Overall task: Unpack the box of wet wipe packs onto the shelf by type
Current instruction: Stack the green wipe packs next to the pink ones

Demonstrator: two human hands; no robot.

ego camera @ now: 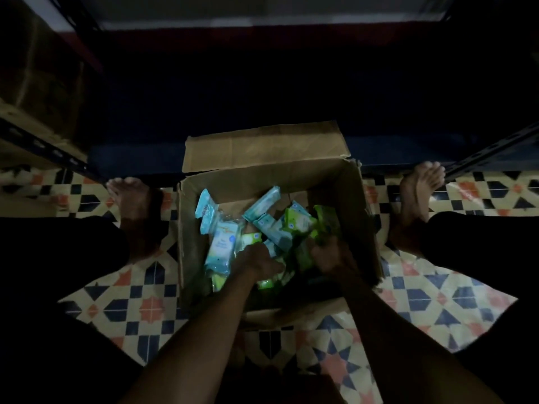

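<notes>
- The left hand (pixel 256 262) and the right hand (pixel 331 258) reach into the cardboard box (pixel 262 182); their fingers are buried among the packs, so the grip of either cannot be told.
- Print on the blue packs (pixel 221 246) and the green packs (pixel 300 223) is too small and dim to read.
- The box's near wall is hidden behind the forearms.
- The shelf (pixel 43 147) fades into darkness; what stands on it is unclear.
- Both legs are cut off by the side edges.
</notes>
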